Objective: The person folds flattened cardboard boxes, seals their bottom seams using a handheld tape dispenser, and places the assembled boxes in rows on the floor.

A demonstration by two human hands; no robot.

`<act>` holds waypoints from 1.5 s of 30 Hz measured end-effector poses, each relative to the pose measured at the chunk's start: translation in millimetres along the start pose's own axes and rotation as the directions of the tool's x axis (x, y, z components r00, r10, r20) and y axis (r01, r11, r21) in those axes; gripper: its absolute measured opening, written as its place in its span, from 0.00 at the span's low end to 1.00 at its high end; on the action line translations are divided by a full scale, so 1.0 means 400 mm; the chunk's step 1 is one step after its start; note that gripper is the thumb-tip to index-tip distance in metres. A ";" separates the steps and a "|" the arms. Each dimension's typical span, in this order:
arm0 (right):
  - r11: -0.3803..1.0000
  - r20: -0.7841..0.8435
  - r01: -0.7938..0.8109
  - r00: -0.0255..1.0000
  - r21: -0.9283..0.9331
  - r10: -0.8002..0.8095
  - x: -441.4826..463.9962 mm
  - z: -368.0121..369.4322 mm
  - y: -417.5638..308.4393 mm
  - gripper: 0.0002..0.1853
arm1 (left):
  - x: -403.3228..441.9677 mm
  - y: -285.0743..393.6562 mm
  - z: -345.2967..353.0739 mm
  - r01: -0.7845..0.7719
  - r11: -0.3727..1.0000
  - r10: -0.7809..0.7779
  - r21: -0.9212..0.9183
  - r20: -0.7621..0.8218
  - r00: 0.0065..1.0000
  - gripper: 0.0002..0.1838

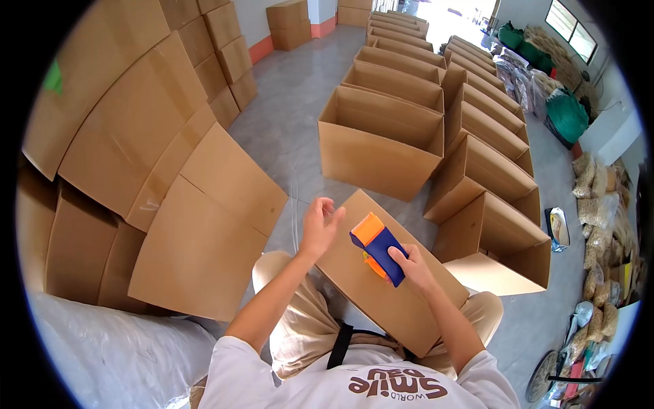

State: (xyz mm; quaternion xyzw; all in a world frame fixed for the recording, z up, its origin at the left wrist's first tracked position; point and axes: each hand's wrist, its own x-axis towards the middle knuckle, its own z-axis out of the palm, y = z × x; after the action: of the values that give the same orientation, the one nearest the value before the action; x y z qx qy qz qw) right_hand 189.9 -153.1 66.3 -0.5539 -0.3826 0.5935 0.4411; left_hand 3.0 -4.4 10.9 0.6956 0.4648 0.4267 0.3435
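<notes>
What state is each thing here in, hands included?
Left hand, raised, empty, fingers loosely curled
Right hand, closed around the blue-and-orange tool
Blue-and-orange tool, held over the near cardboard
Near cardboard, resting across the legs, upper face flat
Floor boxes, in two rows, open-topped
Far-wall boxes, stacked; whether sealed, cannot tell

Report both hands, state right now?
Left hand: open, fingers loosely curled, nothing visible in it.
Right hand: closed on a blue-and-orange handheld tool, above the box.
</notes>
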 end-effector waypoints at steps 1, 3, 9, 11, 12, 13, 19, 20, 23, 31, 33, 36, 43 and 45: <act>1.000 -0.005 0.003 1.000 0.008 -0.003 -0.002 0.003 -0.001 0.20 | 0.006 0.029 -0.022 0.005 1.000 -0.005 -0.001 0.003 1.000 0.26; 1.000 -0.003 0.005 1.000 0.010 -0.005 -0.003 0.004 -0.005 0.20 | 0.018 0.065 -0.061 0.879 0.386 -0.415 -0.280 0.798 0.437 0.19; 1.000 0.012 -0.024 1.000 -0.004 0.024 0.001 0.012 -0.023 0.20 | 0.001 0.036 0.002 0.791 0.358 -0.328 -0.495 0.727 0.603 0.11; 0.992 0.013 0.042 0.999 -0.116 -0.041 0.008 0.023 -0.025 0.20 | 0.025 0.007 0.006 0.727 0.547 -0.365 -0.416 0.662 0.654 0.09; 0.992 0.016 0.041 0.999 -0.116 -0.039 0.008 0.017 -0.019 0.20 | 0.049 -0.009 -0.002 0.631 0.712 -0.382 -0.309 0.583 0.717 0.08; 0.983 -0.010 0.054 0.998 -0.178 -0.056 0.008 0.006 -0.007 0.20 | 0.082 -0.044 -0.013 0.525 0.786 -0.340 -0.327 0.482 0.808 0.07; 0.953 -0.083 -0.051 0.996 -0.298 0.027 -0.089 -0.021 -0.035 0.21 | 0.282 -0.356 -0.085 0.383 0.921 -0.360 -0.063 0.233 0.903 0.10; 0.956 -0.097 -0.057 0.995 -0.287 0.030 -0.092 -0.018 -0.033 0.21 | 0.288 -0.397 -0.073 0.369 0.927 -0.342 -0.065 0.255 0.904 0.10; 0.940 -0.103 -0.096 0.993 -0.327 0.065 -0.073 -0.017 -0.034 0.20 | 0.222 -0.411 -0.011 0.565 0.824 -0.538 0.033 0.357 0.764 0.10; 0.949 -0.128 -0.085 0.991 -0.303 0.048 -0.070 -0.025 -0.026 0.21 | 0.062 -0.424 0.099 0.774 0.620 -0.530 0.130 0.797 0.291 0.19; 0.941 -0.120 -0.059 0.993 -0.333 0.020 -0.078 -0.023 -0.031 0.22 | 0.090 -0.494 0.108 0.562 0.767 -0.581 0.311 0.710 0.399 0.22; 0.950 -0.107 -0.010 0.994 -0.311 -0.024 -0.077 -0.021 -0.031 0.22 | 0.158 -0.381 0.049 0.509 0.796 -0.580 0.328 0.653 0.487 0.27; 0.989 -0.015 -0.031 0.999 -0.148 0.030 -0.106 -0.045 -0.009 0.23 | 0.042 -0.070 -0.009 0.408 0.880 -0.473 0.242 0.525 0.708 0.39; 0.978 -0.030 -0.045 0.999 -0.204 0.040 -0.169 -0.078 -0.021 0.23 | 0.049 -0.066 -0.002 0.266 0.870 -0.439 0.414 0.409 0.800 0.40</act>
State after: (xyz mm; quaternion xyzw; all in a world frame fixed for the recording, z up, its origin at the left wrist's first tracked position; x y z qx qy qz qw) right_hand 221.6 -215.4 93.0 -0.6119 -0.4240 0.5532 0.3739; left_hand -2.9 22.9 -6.7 0.7282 0.5508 0.0777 0.4003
